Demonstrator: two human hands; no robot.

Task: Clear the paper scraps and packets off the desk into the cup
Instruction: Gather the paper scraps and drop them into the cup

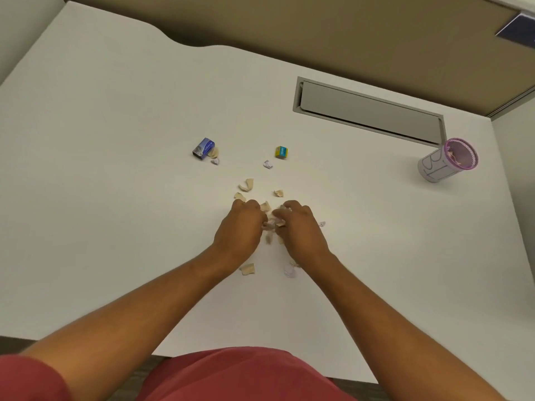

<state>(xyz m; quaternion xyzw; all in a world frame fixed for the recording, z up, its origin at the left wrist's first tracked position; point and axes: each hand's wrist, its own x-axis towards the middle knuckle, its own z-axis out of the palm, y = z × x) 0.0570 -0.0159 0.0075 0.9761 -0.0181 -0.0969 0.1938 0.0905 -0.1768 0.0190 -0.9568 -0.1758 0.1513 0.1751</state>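
Observation:
My left hand [241, 227] and my right hand [299, 227] meet at the middle of the white desk [115, 140], fingers curled around a small heap of paper scraps [272, 222]. More tan and white scraps lie loose: some just beyond the hands [247, 185], one tan piece [248, 269] and one white piece [289, 270] near my wrists. A blue packet [203, 148] and a yellow packet [281, 152] rest farther back. The cup [434, 166], white with a pink rim, stands at the far right with some scraps inside.
A grey recessed cable flap [367, 111] is set into the desk behind the cup. A tan partition wall [318, 27] runs along the back. The desk's near edge lies just in front of my red shirt [246, 374].

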